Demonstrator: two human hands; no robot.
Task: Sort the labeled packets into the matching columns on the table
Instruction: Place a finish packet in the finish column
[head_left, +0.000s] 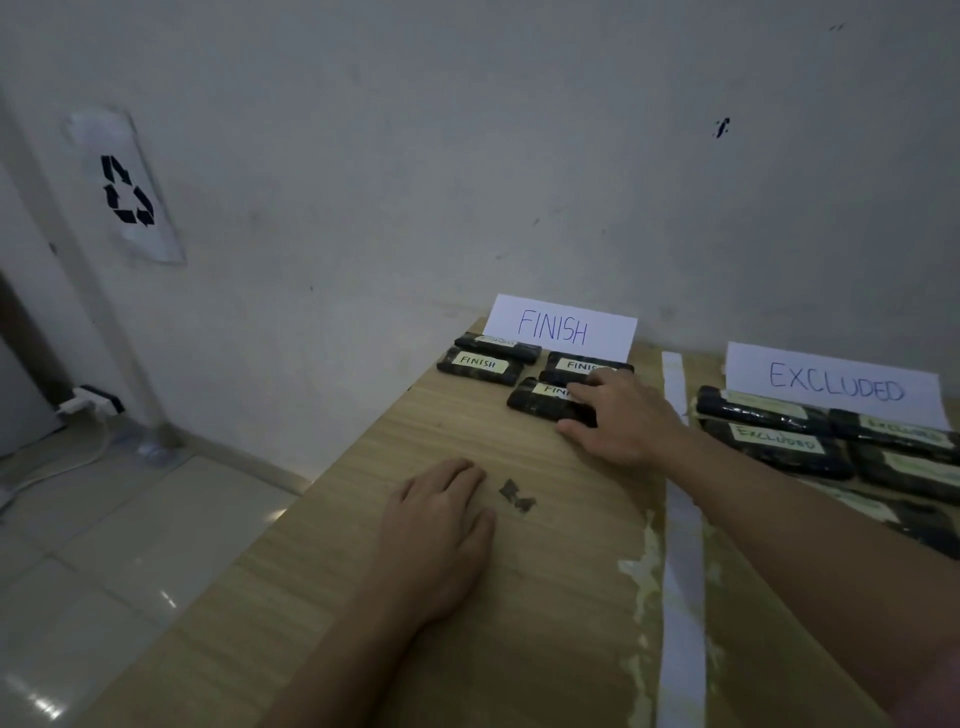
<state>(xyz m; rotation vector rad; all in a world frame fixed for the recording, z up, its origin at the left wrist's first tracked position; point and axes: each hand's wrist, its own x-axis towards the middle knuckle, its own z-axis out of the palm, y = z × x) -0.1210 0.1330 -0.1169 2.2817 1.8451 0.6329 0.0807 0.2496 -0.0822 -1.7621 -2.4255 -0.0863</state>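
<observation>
Four dark rectangular packets with pale "FINISH" labels lie in our left column on the light wooden table (467, 649), below the white paper "FINISH" sign (558, 327). Our right hand (623, 421) reaches across and rests on the nearest FINISH packet (540, 405), fingers laid over its right end and thumb at its near edge. Our left hand (436, 535) lies flat and relaxed on the bare wood, well short of the packets. Beyond the white tape strip (683, 545), dark "EXCLUDED" packets (779, 447) sit under the white "EXCLUDED" sign (836, 387).
</observation>
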